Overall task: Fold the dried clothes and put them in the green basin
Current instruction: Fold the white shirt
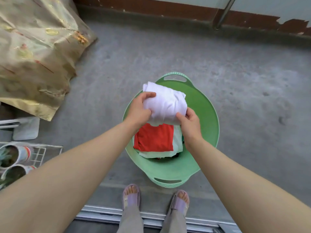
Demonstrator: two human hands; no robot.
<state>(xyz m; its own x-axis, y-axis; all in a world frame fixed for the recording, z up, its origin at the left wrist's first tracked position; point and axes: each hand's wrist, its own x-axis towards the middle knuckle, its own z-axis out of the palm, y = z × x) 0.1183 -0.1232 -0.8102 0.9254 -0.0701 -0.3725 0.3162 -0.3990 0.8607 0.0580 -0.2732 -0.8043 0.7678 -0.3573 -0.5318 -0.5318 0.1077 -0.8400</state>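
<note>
White bundle [165, 102] is held by 2 hands: left hand [140, 109] curled round its side, right hand [189, 121] pinching its near corner, just over the red fold [154, 138] in the basin [205, 105]. This looks like the placing step; next, lower it flat and release.

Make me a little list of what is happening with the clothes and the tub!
held: white folded cloth, above the basin
left hand: grips the cloth's left side
right hand: grips its near right edge
basin: green basin on the floor
inside: red folded cloth on top of a pale green cloth
nearby: gold patterned fabric at the left
</note>
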